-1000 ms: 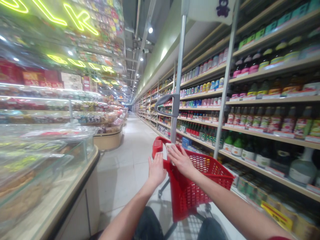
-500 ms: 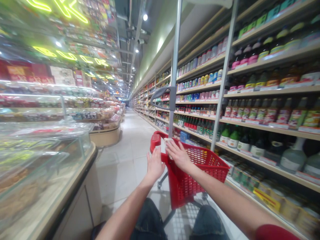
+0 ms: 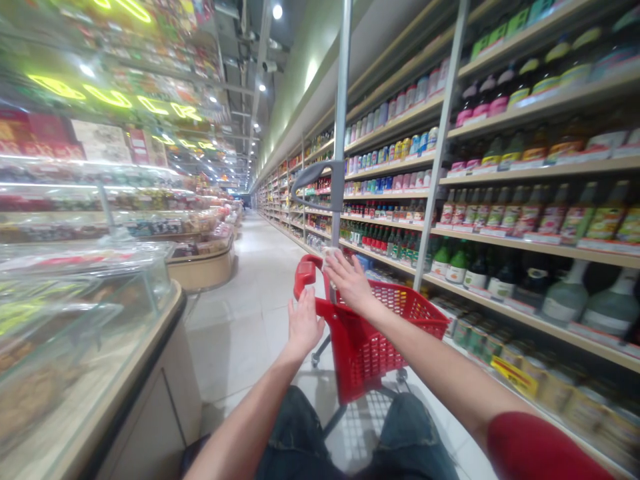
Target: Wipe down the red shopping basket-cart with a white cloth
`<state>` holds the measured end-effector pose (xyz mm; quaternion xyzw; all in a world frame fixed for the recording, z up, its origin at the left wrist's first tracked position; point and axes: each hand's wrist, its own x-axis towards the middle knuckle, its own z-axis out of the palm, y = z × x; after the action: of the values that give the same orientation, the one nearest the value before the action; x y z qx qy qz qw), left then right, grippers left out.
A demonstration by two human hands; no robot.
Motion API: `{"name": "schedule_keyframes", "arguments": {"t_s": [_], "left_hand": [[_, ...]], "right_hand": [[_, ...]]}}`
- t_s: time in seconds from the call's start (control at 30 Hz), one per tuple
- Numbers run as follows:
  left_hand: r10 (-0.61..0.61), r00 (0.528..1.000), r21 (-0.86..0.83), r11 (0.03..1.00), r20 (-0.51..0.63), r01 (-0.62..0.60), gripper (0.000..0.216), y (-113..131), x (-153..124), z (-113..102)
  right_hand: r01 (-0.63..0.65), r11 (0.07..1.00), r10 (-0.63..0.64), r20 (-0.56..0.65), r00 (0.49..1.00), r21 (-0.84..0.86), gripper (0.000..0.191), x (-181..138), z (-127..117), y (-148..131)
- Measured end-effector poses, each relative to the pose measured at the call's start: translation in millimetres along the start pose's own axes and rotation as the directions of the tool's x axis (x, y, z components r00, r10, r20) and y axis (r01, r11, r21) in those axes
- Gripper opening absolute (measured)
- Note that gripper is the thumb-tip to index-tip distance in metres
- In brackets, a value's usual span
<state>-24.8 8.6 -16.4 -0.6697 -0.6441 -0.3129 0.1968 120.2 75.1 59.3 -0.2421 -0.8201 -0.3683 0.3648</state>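
Note:
A red plastic shopping cart (image 3: 370, 347) with perforated basket walls stands in front of my knees. My left hand (image 3: 304, 323) rests against the near side of its red handle (image 3: 306, 270), fingers stretched out and thumb apart. Higher and to the right, my right hand (image 3: 349, 283) reaches over the cart's rim with its fingers extended. Under those fingertips a white wipe or tissue (image 3: 330, 252) presses at the foot of the metal pole (image 3: 342, 100); the fingers partly hide it. A grey loop-shaped bracket (image 3: 320, 187) is fixed to the pole above my hands.
Shelves (image 3: 505, 233) of bottles and cans line the right side, close to the cart. At left stands a glass-topped food counter (image 3: 165, 327), with a rounded display (image 3: 205, 267) beyond. A pale tiled aisle (image 3: 250, 267) runs ahead between them.
My right hand and the white wipe have moved up along the pole's foot, away from my left hand. The whole view has shifted slightly; my left hand stays by the handle.

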Motion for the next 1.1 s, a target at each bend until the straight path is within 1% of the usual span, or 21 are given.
{"name": "schedule_keyframes", "arguments": {"t_s": [0.13,0.23,0.3,0.37,0.5,0.57,0.6,0.67,0.83,0.93,1.0,1.1], "left_hand": [[0.011,1.000,0.000,1.000,-0.012,-0.011,0.068,0,-1,0],[0.001,1.000,-0.006,1.000,0.012,-0.001,0.068,1,-1,-3],[-0.005,0.999,-0.015,1.000,0.032,0.005,0.068,1,0,-4],[-0.004,0.999,-0.016,1.000,0.040,0.004,0.068,1,1,-4],[-0.002,0.999,0.003,1.000,0.034,0.002,0.071,1,2,-3],[0.001,1.000,0.014,1.000,0.030,-0.002,0.069,1,2,-3],[0.003,1.000,0.019,1.000,0.028,-0.003,0.068,1,1,-3],[0.006,1.000,0.025,1.000,0.022,-0.007,0.067,2,1,-4],[0.003,1.000,0.027,1.000,0.028,-0.004,0.065,2,-1,-5],[0.003,1.000,0.030,1.000,0.030,-0.004,0.064,1,-1,-4],[0.007,1.000,0.037,0.999,0.026,-0.008,0.065,0,0,-3],[0.014,1.000,0.040,0.999,0.022,-0.014,0.066,1,1,-3]], "right_hand": [[0.112,0.994,-0.112,0.047,0.993,0.000,0.033,-36,13,-16],[0.181,0.983,-0.182,0.094,0.979,0.015,0.031,-56,19,-20],[0.190,0.981,-0.191,0.116,0.975,0.027,0.030,-53,17,-16],[0.159,0.987,-0.162,0.118,0.980,0.028,0.031,-37,11,-7],[-0.003,1.000,0.003,0.035,0.999,0.008,0.036,6,-4,11],[-0.059,0.998,0.059,-0.001,0.998,0.000,0.035,16,-8,12],[-0.062,0.998,0.062,-0.003,0.998,0.001,0.035,17,-8,10],[-0.027,1.000,0.027,0.026,0.999,0.013,0.034,7,-5,3],[0.083,0.996,-0.088,0.129,0.988,0.044,0.031,-42,12,-20],[0.145,0.988,-0.151,0.162,0.975,0.045,0.030,-60,18,-27],[0.159,0.986,-0.165,0.165,0.972,0.045,0.030,-58,18,-24],[0.111,0.993,-0.114,0.123,0.986,0.029,0.031,-35,11,-12]]}}
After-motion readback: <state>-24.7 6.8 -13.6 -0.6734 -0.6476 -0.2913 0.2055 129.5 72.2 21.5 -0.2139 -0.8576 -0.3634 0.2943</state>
